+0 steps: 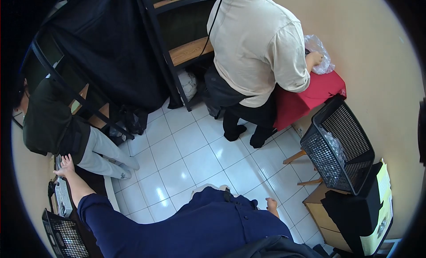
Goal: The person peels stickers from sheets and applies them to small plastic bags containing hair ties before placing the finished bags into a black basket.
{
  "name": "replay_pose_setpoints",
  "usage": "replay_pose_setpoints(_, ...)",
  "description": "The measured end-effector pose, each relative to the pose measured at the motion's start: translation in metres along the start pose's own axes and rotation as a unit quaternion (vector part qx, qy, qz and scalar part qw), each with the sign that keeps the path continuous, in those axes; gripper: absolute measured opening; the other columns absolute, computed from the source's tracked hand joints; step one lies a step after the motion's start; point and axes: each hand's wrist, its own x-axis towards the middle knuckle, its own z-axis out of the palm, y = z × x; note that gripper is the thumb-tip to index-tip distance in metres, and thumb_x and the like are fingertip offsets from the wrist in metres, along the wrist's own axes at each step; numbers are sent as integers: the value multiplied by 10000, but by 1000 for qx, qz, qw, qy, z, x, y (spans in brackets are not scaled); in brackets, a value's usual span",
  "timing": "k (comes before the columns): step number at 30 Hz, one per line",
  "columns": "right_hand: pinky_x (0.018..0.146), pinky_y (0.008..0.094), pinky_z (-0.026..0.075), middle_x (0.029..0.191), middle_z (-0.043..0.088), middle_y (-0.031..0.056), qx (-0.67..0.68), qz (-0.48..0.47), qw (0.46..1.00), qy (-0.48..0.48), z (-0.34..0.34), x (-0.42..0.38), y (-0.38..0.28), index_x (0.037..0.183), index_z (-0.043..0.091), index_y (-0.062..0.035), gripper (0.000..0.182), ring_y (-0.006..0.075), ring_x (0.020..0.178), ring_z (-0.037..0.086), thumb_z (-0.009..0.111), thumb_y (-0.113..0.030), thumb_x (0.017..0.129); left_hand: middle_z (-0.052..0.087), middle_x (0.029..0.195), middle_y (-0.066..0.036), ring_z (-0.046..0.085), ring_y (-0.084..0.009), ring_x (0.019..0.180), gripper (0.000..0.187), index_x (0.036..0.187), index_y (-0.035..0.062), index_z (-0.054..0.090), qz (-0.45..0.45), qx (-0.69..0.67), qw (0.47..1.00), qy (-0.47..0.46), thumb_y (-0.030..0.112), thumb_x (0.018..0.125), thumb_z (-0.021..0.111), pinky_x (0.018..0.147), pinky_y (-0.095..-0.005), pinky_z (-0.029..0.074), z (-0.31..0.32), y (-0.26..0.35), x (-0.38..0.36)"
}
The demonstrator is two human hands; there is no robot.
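My left hand (65,166) is stretched out to the far left, fingers apart, over the back end of a dark table (84,200) along the wall. Its fingertips are right at some small grey and dark items by the wall. Closer to me on that table lie a white-and-grey item in clear plastic (63,198) and a black mesh basket (66,233). My right hand (272,205) hangs low beside my body on the right, away from any object. Only part of it shows, and its fingers are mostly hidden.
A person in a beige shirt (257,45) handles a clear plastic bag (320,54) at a red-covered table (297,100). Another person in dark green (49,120) stands at left. A black basket (341,142) stands at right beside a black-draped box (350,213). Shelves (191,52) line the back.
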Motion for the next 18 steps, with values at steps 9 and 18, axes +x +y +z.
replay_pose_setpoints(9,699,304,449,782,617,74,-12,3,1000,-2,7,12,12,803,622,-24,219,191,743,569,656,-108,604,88,1437,-80,49,-258,1323,909,1376,124,38,0,40,994,99,700,730,313,1024,-524,61,-16,20,10)
replay_pose_setpoints(18,700,302,451,802,618,82,-19,-3,1000,0,12,2,9,824,624,-25,234,190,750,571,649,-107,607,135,1423,-116,109,-259,1315,906,1363,79,123,19,29,991,126,689,728,333,1010,-539,97,-26,35,26)
